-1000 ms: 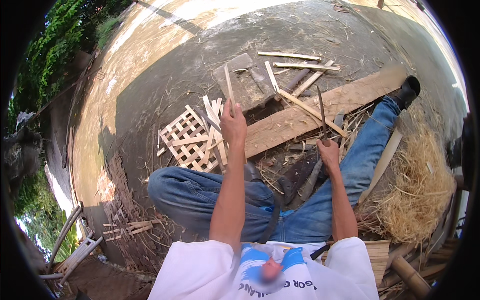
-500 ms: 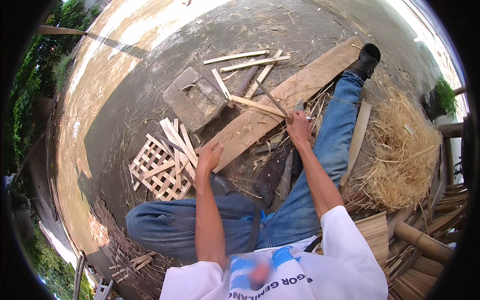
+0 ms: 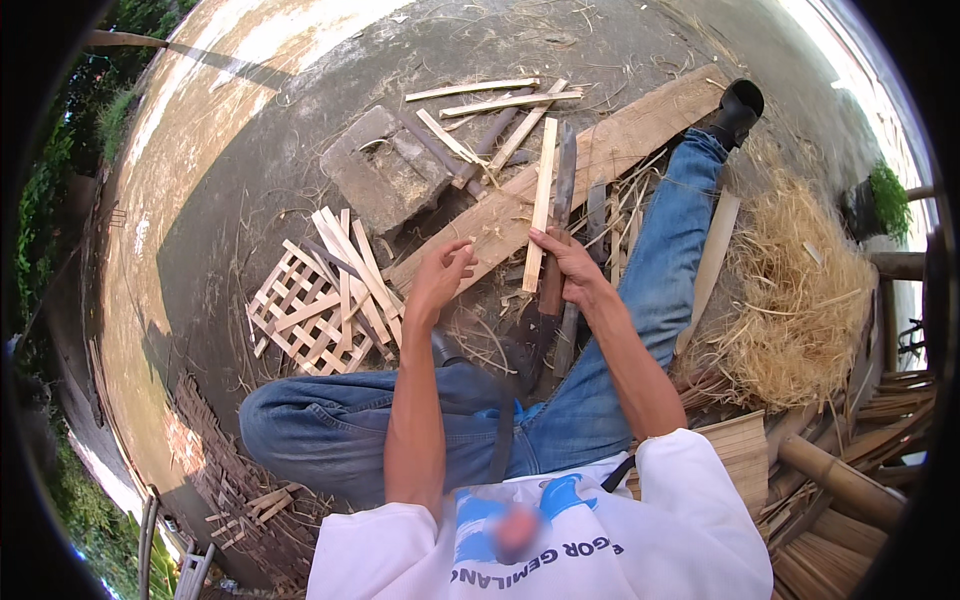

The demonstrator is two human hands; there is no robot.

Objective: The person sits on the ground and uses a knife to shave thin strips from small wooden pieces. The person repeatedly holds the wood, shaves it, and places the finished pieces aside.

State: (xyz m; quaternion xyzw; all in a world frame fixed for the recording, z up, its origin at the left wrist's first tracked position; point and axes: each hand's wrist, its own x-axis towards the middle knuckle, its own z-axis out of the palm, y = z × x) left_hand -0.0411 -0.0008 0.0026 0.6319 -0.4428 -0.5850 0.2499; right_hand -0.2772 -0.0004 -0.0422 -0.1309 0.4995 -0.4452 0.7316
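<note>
A pale, flat bamboo strip [image 3: 542, 185] stands nearly lengthwise away from me, its near part pinched between the thumb and fingers of my right hand [image 3: 574, 266]. Beside it, in the same hand, is a long knife with a dark grey blade [image 3: 565, 175] pointing away; its grip is partly hidden by my fingers. My left hand [image 3: 437, 280] hovers left of the strip, fingers loosely bent and apart, holding nothing. Under both hands a long wooden plank [image 3: 610, 150] runs slantwise from near left to far right.
A concrete block [image 3: 385, 180] lies beyond the plank, with loose strips [image 3: 510, 103] next to it. A woven bamboo lattice [image 3: 300, 310] with strips on it lies at left. A heap of shavings [image 3: 800, 300] fills the right, past my outstretched leg [image 3: 665, 255].
My right hand has drawn back slightly left, turning the knife and strip from slanting leftward to pointing away. The strip has come off the plank. My left hand has risen off the plank's near end.
</note>
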